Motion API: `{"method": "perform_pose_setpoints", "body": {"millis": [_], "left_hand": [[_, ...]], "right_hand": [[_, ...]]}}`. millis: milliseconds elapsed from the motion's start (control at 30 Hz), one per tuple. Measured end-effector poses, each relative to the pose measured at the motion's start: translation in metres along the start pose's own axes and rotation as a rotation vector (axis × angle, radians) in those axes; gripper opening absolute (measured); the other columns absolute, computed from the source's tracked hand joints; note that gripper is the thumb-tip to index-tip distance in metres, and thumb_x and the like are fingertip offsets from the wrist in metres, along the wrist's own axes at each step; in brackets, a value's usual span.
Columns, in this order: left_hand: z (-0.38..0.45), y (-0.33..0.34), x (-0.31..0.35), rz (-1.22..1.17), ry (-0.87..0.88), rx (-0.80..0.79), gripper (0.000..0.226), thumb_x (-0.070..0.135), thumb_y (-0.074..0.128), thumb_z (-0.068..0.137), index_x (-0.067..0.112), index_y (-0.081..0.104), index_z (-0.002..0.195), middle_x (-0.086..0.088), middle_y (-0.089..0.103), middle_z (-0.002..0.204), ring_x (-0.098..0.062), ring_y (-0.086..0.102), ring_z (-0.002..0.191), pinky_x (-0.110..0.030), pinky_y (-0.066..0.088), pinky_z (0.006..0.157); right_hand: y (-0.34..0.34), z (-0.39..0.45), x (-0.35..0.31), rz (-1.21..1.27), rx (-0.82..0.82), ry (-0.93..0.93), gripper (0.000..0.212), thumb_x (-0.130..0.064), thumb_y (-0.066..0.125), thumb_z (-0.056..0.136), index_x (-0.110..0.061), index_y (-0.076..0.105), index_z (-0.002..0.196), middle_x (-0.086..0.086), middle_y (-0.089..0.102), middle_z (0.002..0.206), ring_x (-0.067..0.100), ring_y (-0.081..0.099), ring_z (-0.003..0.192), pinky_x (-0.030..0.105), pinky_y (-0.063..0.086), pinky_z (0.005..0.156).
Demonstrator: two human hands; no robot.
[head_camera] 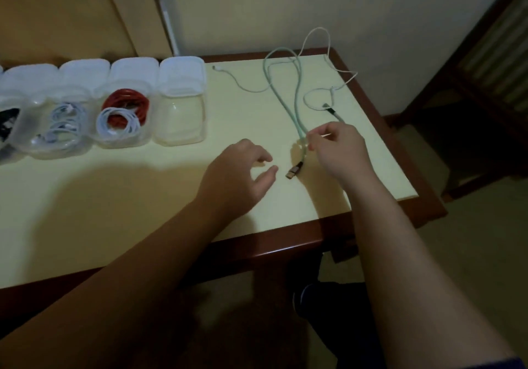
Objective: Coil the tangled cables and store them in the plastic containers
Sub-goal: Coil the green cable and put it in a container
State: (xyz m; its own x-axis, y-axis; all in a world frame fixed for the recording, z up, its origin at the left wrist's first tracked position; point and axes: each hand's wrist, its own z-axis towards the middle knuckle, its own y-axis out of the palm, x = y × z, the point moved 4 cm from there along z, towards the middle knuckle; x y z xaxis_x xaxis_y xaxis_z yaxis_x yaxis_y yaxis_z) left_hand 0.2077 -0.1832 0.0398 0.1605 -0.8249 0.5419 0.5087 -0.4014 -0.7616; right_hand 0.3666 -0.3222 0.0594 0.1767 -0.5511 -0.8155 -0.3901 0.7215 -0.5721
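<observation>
**Two cables left loose, green one in hand**

Right hand (337, 146) pinches the pale green cable (297, 106) between thumb and fingertips, a short way up from its plug (293, 170). That leaves the plug end hanging free onto the surface (128, 197), likely as the start point for winding a coil.

Left hand (243, 168) holds nothing: fingers loosely spread, hovering just at 9 o'clock of the plug. My read is it's coming in to take the plug end so the right hand can feed loops.

Green cable runs from the pinch toward 12 o'clock in a long narrow loop, then doubles back; its other end lies at 1 o'clock of the right hand. White cable (317, 43) crosses it near the far edge, one end trailing to 10 o'clock, the rest looping at 1 o'clock and partly off the surface's edge. The two overlap, so pulling the green one may drag the white along.

Containers (183, 77) sit in a row at 9–10 o'clock, lids flipped back, out of the working area but within reach. One holds a red coil (128, 100) with a white coil (117, 124), the next left holds white cables, the far left something dark, cut off by the frame. The rightmost looks empty, probably the destination here.

Task looks mostly done; coiling of the green cable not yet started.
</observation>
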Motion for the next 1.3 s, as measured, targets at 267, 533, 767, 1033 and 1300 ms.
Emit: {"method": "perform_pose_setpoints", "body": {"millis": [267, 533, 767, 1033, 1300], "left_hand": [[0.060, 0.061, 0.038, 0.271, -0.193, -0.246, 0.020, 0.030, 0.062, 0.099, 0.010, 0.065, 0.100, -0.009, 0.062, 0.104, -0.029, 0.059, 0.099, -0.032, 0.042, 0.079], [0.017, -0.021, 0.010, -0.856, -0.497, -0.264, 0.012, 0.006, 0.044, 0.103, 0.011, 0.049, 0.093, 0.002, 0.043, 0.062, -0.017, 0.035, 0.057, -0.031, 0.032, 0.055], [-0.048, -0.093, -0.019, -1.398, -0.700, -0.342, 0.042, 0.039, 0.039, 0.104, 0.019, 0.046, 0.068, 0.005, 0.011, 0.058, -0.011, 0.008, 0.049, -0.027, 0.010, 0.045], [-0.092, -0.111, -0.055, -1.635, -0.753, -0.486, 0.047, 0.046, 0.037, 0.103, 0.022, 0.033, 0.063, 0.007, 0.013, 0.054, -0.010, 0.010, 0.046, -0.025, 0.011, 0.041], [-0.076, -0.110, -0.055, -2.134, -0.706, -0.429, 0.044, 0.039, 0.035, 0.107, 0.017, 0.045, 0.070, 0.007, 0.023, 0.059, -0.009, 0.020, 0.053, -0.023, 0.019, 0.051]], "right_hand": [[-0.007, 0.026, 0.015, 0.173, 0.004, -0.010, 0.012, -0.032, 0.065, 0.087, -0.028, 0.077, 0.089, -0.008, 0.076, 0.087, 0.015, 0.072, 0.082, 0.045, 0.063, 0.083], [0.019, -0.010, -0.030, 0.218, -0.265, -0.301, 0.042, -0.013, 0.051, 0.095, -0.040, 0.074, 0.119, -0.019, 0.066, 0.133, -0.010, 0.055, 0.123, 0.017, 0.041, 0.099], [0.085, -0.072, -0.082, -0.026, -0.496, -0.720, 0.028, -0.033, 0.053, 0.106, -0.015, 0.066, 0.089, -0.006, 0.068, 0.081, 0.006, 0.060, 0.080, 0.036, 0.044, 0.097], [0.126, -0.087, -0.096, 0.127, -0.686, -0.598, 0.022, -0.017, 0.047, 0.101, -0.013, 0.049, 0.079, -0.013, 0.042, 0.068, 0.006, 0.039, 0.066, 0.028, 0.031, 0.063], [0.158, -0.114, -0.096, -0.196, -0.815, -0.663, 0.027, -0.043, 0.034, 0.099, -0.038, 0.052, 0.080, -0.023, 0.060, 0.074, 0.004, 0.056, 0.073, 0.024, 0.040, 0.068]]}}
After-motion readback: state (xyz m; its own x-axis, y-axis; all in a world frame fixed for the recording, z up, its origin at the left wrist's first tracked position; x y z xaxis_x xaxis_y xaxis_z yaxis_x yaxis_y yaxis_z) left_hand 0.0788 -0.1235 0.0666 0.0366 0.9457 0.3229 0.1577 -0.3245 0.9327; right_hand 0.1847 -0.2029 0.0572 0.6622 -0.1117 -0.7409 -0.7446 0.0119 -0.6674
